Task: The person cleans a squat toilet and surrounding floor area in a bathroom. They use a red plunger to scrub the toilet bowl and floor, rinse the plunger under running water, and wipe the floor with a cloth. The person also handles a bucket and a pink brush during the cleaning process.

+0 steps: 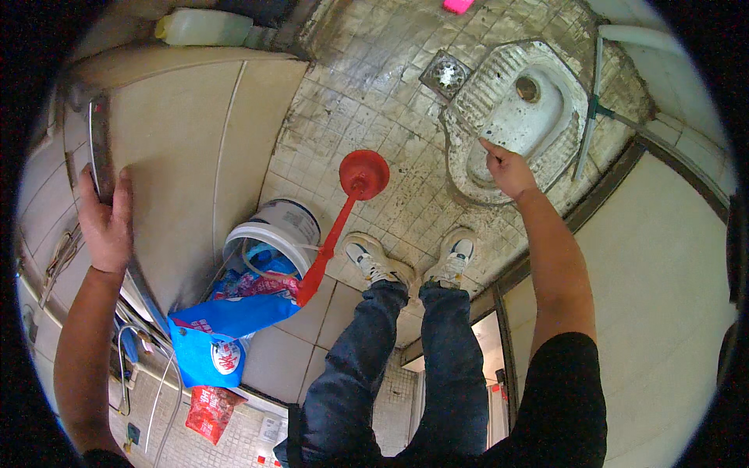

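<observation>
My left hand [108, 225] is at the far left, fingers on either side of the dark metal-trimmed edge [100, 146] beside a beige panel; whether it grips that edge I cannot tell. My right hand [510, 171] is held out over the white squat toilet [515, 117], index finger extended, holding nothing. A dark drain hole and dark specks show in the stained bowl. Between my hands, a red plunger [364, 174] leans by a white bucket [289, 219] with plastic bags inside. A blue printed bag [210, 345] lies below the bucket's mouth.
A square metal floor drain [446, 76] lies beside the toilet on dirty tiles. A long-handled squeegee [593, 108] stands at the right wall. A translucent bottle [205, 27] is at upper left, a pink object [457, 6] at the top, a red bag [212, 412] at lower left.
</observation>
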Tool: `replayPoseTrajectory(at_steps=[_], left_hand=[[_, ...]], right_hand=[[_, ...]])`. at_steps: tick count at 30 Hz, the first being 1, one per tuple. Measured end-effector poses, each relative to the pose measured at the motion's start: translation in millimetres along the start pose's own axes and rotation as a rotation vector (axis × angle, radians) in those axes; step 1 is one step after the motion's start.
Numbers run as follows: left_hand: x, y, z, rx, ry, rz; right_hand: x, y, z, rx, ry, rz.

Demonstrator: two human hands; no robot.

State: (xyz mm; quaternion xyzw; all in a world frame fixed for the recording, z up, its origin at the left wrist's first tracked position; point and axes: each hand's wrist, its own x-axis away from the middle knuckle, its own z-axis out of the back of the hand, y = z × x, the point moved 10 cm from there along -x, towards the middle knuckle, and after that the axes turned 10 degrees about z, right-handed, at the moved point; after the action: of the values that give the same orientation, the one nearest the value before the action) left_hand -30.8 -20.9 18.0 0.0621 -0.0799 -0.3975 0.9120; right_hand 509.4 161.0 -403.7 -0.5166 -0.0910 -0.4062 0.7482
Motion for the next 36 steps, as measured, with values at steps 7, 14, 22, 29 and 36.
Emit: replayPoseTrajectory(at_steps=[7,14,22,29,36], left_hand=[[0,-5,-2,0.055,-0.008,0.004],[1,-4,-1,0.037,0.002,-0.025],[1,2,3,-0.093,0.042,-0.095],[0,-7,2,0.0,0.032,-0.052],[-1,0,-1,0.011,-0.013,-0.052]], right_hand=[[-18,21,11,0.034,-0.164,0.032],[-22,24,35,0.158,-0.261,0.062],[-19,23,51,0.18,-0.323,0.028],[-17,33,56,0.149,-0.337,0.002],[12,52,61,0.05,-0.31,-0.084]])
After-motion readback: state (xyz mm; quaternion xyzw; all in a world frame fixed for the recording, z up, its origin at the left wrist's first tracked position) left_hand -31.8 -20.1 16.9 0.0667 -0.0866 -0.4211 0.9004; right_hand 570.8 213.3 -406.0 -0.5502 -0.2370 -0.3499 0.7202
